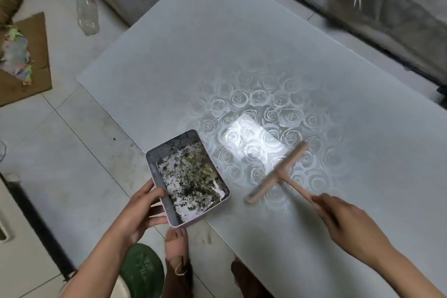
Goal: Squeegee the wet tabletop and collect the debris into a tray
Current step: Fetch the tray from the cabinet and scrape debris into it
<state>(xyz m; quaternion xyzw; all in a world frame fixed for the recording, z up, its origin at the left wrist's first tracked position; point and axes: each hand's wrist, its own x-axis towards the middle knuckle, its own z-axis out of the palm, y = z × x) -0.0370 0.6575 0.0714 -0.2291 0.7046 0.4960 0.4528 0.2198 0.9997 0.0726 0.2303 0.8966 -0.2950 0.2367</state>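
A pink-edged rectangular tray [152, 170] sits at the table's near-left edge, partly overhanging it, filled with dark and greenish wet debris [191, 176]. My left hand [141, 210] grips the tray's near end, thumb on the rim. My right hand [348, 222] holds the handle of a pink T-shaped squeegee [278, 172], whose blade lies on the wet tabletop [217, 43] just right of the tray. The tabletop is grey-white with a rose pattern and a bright glare patch.
Tiled floor [60, 140] lies left of the table, with a clear plastic bottle [87, 14], cardboard [36, 55] carrying crumpled wrappers, and a green object [142, 271] by my foot [176, 242]. A plastic-covered surface [399, 7] runs along the far right.
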